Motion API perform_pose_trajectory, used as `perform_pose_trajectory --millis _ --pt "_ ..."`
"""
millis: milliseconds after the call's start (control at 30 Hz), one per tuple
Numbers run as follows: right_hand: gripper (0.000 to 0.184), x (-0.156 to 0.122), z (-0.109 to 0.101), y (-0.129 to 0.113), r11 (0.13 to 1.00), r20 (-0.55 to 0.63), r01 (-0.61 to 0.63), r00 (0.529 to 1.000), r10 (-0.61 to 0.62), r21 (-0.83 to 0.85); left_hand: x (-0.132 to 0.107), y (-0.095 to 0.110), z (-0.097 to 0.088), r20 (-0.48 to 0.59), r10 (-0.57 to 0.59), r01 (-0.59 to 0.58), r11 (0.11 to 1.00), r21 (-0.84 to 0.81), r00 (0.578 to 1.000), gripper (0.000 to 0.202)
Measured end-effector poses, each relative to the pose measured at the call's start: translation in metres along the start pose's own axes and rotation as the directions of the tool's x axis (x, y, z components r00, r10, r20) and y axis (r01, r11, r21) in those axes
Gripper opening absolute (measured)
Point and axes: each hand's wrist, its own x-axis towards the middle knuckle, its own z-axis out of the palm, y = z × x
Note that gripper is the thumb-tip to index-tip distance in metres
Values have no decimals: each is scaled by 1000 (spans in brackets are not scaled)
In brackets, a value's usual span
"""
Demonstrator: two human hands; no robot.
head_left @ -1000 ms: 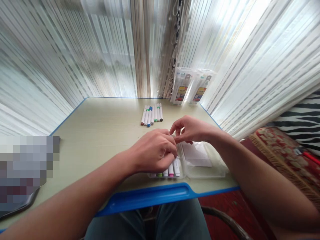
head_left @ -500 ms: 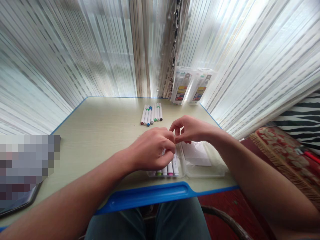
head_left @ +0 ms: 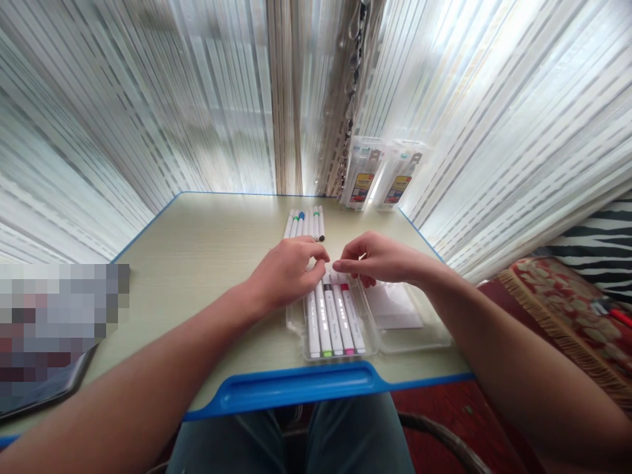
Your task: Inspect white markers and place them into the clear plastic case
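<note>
Several white markers (head_left: pixel 336 322) lie side by side in a clear plastic case (head_left: pixel 370 342) that is open on the table. Green and pink ends show at the near side, black and red bands farther up. At the upper left of the row, my left hand (head_left: pixel 296 270) is closed, with thumb and fingers curled around the top of a white marker; its far end is hidden. My right hand (head_left: pixel 378 257) hovers over the upper right of the case, thumb and forefinger apart, holding nothing visible. Beneath it, the transparent lid (head_left: pixel 434 339) holds a white card (head_left: pixel 397 309).
A second row of markers (head_left: pixel 301 225) lies farther back on the table (head_left: pixel 197 263). Two clear packaged cases (head_left: pixel 363 178) stand at the back right. A blue pencil groove (head_left: pixel 296 388) lines the front edge. At left sits a tablet-like device (head_left: pixel 69 388), partly blurred out.
My left hand has moved left and up, uncovering more of the markers in the case. A gap has opened between the hands. The view has shifted slightly.
</note>
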Motion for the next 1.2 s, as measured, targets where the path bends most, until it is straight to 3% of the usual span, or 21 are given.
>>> perform_pose_trajectory --millis 133,300,567,1200 --pt "40 0 1 0 1000 10 19 1000 -19 -14 0 1 0 13 4 -4 1000 13 1000 22" --pt "25 -1 -2 1 999 59 46 997 -44 -23 0 0 1 35 20 -20 1000 -9 999 23" --pt "49 -2 -6 5 998 155 64 986 -61 -16 0 1 1 69 7 -5 1000 -28 998 22" --pt "46 -3 -5 4 990 130 112 987 -100 -90 0 1 3 91 -14 15 1000 -11 996 22"
